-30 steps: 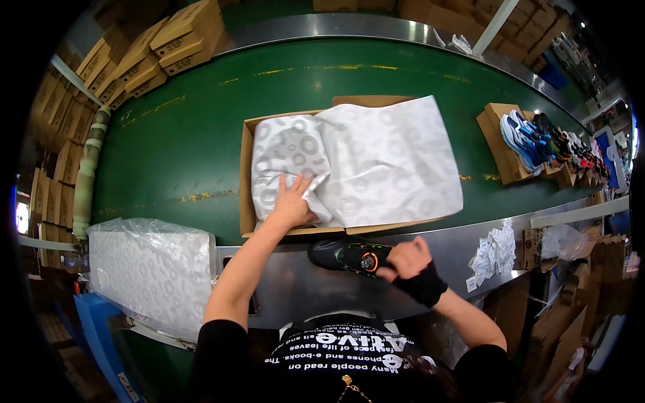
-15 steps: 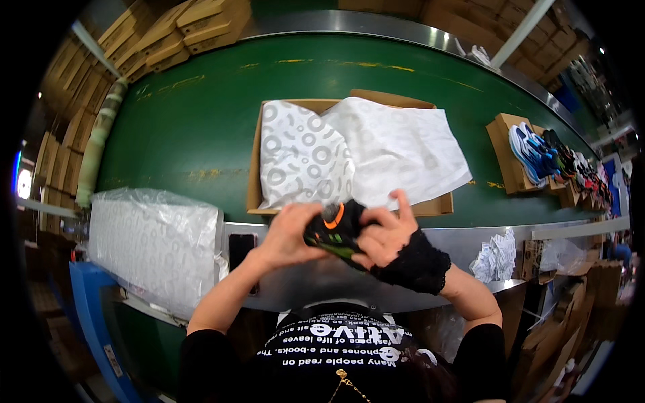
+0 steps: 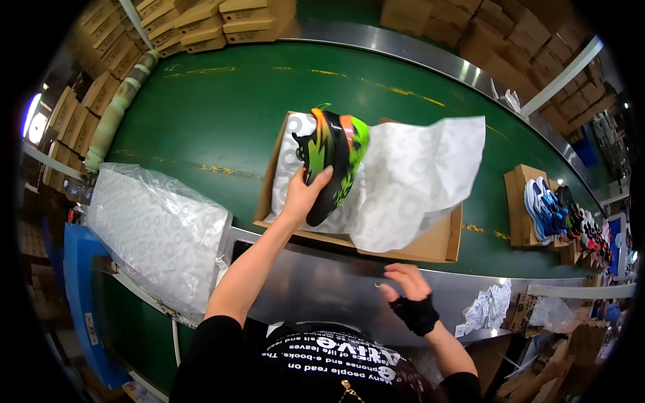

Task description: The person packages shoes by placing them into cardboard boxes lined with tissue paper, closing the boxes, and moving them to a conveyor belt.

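Observation:
My left hand (image 3: 304, 193) is closed around a black and green sneaker (image 3: 330, 161) with orange parts. The shoe lies on its side at the left end of an open cardboard shoebox (image 3: 437, 247), over white patterned tissue paper (image 3: 413, 178). That paper lines the box and spills over its right and far sides. Above the metal edge of the table, my right hand (image 3: 411, 295) wears a black fingerless glove and holds nothing; its fingers are apart.
A plastic-wrapped stack of tissue paper (image 3: 158, 235) lies at the left. To the right sit a pile of small white paper slips (image 3: 485, 310) and boxes with several sneakers (image 3: 537, 208) along the green conveyor belt (image 3: 228, 107). Stacked shoeboxes (image 3: 245, 27) stand at the far left.
Both hands held the sneaker near my body. My left hand has carried it forward over the box's left end; my right hand has let go and drawn back toward me.

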Motion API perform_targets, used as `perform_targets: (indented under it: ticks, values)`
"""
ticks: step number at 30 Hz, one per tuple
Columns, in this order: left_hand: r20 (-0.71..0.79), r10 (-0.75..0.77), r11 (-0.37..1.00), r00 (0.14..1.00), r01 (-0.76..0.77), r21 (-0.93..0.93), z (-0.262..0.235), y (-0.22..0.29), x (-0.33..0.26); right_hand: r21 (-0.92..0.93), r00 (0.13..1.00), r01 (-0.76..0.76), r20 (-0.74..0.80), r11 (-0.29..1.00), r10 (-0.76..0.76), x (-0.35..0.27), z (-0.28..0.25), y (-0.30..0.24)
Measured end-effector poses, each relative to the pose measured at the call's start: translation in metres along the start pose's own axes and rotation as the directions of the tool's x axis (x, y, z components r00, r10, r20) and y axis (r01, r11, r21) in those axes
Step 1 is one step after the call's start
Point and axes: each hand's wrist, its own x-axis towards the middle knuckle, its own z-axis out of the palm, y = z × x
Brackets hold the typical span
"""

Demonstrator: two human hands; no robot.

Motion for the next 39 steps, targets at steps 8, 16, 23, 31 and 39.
perform_targets:
  ticks: [8,16,23,31,39]
  values:
    - [0.266,-0.525,0.844,0.808,0.455,0.284,0.033,-0.033,0.016,0.738,0.485,-0.674,0.434,0.009,0.759,-0.027,0.047,0.074]
    - [-0.309,-0.002,0.999,0.951,0.016,0.041,-0.068,0.014,-0.022,0.174,0.854,-0.381,-0.309,0.908,0.418,0.048,0.068,0.061]
    - [-0.119,0.257,0.778,0.959,-0.132,0.615,-0.087,-0.046,-0.03,-0.679,0.988,0.013,-0.102,0.734,-0.112,0.05,0.13,0.06]
    - [-0.077,0.324,0.692,0.943,-0.181,0.698,-0.083,-0.046,-0.059,-0.694,0.973,0.102,-0.08,0.712,-0.217,0.037,0.126,0.061]
    - [0.083,-0.396,0.909,0.914,0.403,-0.102,-0.107,-0.031,-0.004,-0.667,0.997,0.078,0.052,0.741,-0.058,0.079,0.097,0.044]
